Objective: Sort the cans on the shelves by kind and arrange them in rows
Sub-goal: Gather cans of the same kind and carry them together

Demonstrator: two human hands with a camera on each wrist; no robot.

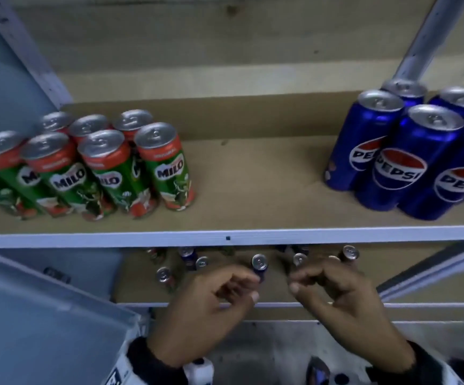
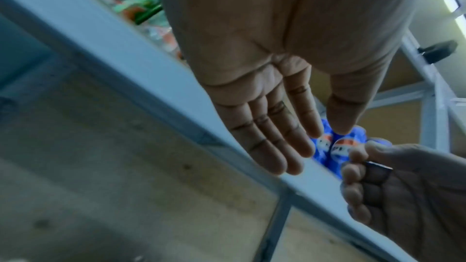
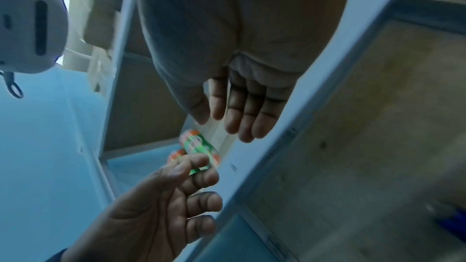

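Observation:
On the upper shelf (image 1: pixel 253 184), several green and red Milo cans (image 1: pixel 167 165) stand grouped at the left. Several blue Pepsi cans (image 1: pixel 400 165) stand grouped at the right. Mixed cans stand scattered on the lower shelf, among them a blue one (image 1: pixel 259 263) and one at the left (image 1: pixel 164 274). My left hand (image 1: pixel 239 287) and right hand (image 1: pixel 308 279) hover side by side in front of the lower shelf, fingers loosely curled and empty. In the left wrist view the left hand's fingers (image 2: pixel 274 138) are straight, with Pepsi cans (image 2: pixel 337 146) beyond them. In the right wrist view Milo cans (image 3: pixel 199 144) show past the right hand's fingers (image 3: pixel 242 115).
A white metal rail (image 1: pixel 336 233) fronts the upper shelf, and bare board lies between the two can groups. Slanted metal uprights stand at the left (image 1: pixel 25 45) and right (image 1: pixel 425 43). A blue-grey panel (image 1: pixel 31 315) fills the lower left.

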